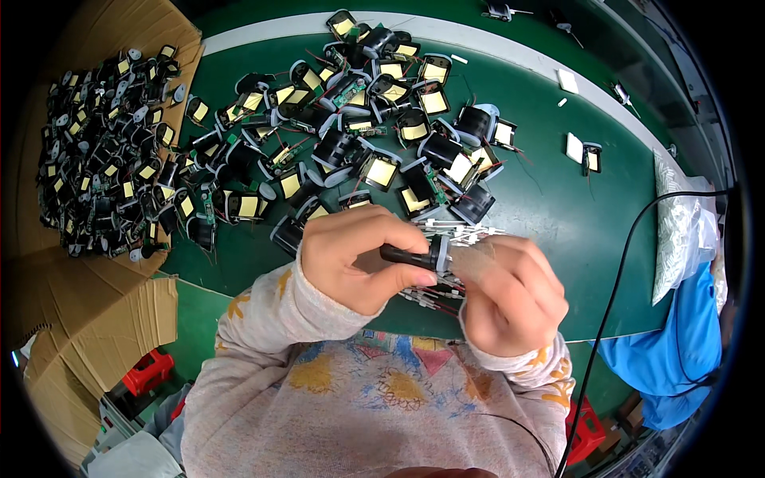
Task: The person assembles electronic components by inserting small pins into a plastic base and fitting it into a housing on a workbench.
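Observation:
My left hand (362, 253) pinches a small black plastic housing (410, 255) with a grey rim, its rim end turned to the right. Close against that rim, my right hand (514, 295) has its fingers curled together. Its fingertips are smeared by motion, and whatever they hold does not show clearly. Below and behind both hands lies a bunch of thin wire leads with white connectors (426, 299). Just beyond my hands a wide heap of similar black housings (378, 171) spreads over the green table, many with yellow pads, green circuit boards and thin red wires.
A cardboard box (159, 24) packed with more black housings stands on the left. One housing (591, 159) lies apart beside a white block (574, 147). At the right are a clear bag of white parts (677, 231), blue cloth (669, 342) and a hanging black cable (617, 279).

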Motion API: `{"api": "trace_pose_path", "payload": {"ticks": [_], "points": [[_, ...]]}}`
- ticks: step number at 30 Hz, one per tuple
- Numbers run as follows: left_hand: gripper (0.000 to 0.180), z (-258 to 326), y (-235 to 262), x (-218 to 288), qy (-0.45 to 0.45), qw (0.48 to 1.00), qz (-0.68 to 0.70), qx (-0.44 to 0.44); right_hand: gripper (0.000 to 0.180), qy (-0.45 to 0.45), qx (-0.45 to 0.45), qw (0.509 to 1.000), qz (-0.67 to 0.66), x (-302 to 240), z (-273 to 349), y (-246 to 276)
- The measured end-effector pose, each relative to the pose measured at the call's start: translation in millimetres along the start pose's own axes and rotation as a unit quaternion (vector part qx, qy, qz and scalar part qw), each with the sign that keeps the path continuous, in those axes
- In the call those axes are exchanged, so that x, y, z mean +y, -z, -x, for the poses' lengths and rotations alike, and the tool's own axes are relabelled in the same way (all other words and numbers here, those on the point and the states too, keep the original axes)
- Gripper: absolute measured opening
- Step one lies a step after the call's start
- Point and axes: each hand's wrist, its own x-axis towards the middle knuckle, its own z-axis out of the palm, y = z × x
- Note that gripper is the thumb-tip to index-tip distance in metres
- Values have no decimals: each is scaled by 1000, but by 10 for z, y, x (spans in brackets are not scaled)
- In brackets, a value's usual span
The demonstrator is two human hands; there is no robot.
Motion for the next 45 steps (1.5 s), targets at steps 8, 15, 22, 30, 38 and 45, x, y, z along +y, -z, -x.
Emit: {"api": "trace_pose_path", "payload": {"ticks": [8, 15, 22, 30, 38, 45], "points": [[22, -57, 44, 50, 71, 997, 6, -12, 11, -279, -132, 927, -213, 67, -281, 236], [22, -156, 21, 68, 183, 964, 191, 6, 10, -279, -25, 913, -296, 167, -183, 71], [16, -1278, 353, -360, 152, 988, 1, -19, 34, -328, 137, 902, -246, 542, -34, 239], [21, -2466, 553, -916, 32, 890, -453, 35, 33, -358, 166, 892, -220, 739, 114, 322], [49, -2273, -363, -435, 121, 648, -697, -280, 28, -365, 152, 894, -211, 742, 182, 381], [34, -2226, -296, -577, 68, 667, -685, -285, 20, -344, 144, 900, -226, 643, 134, 376]]}}
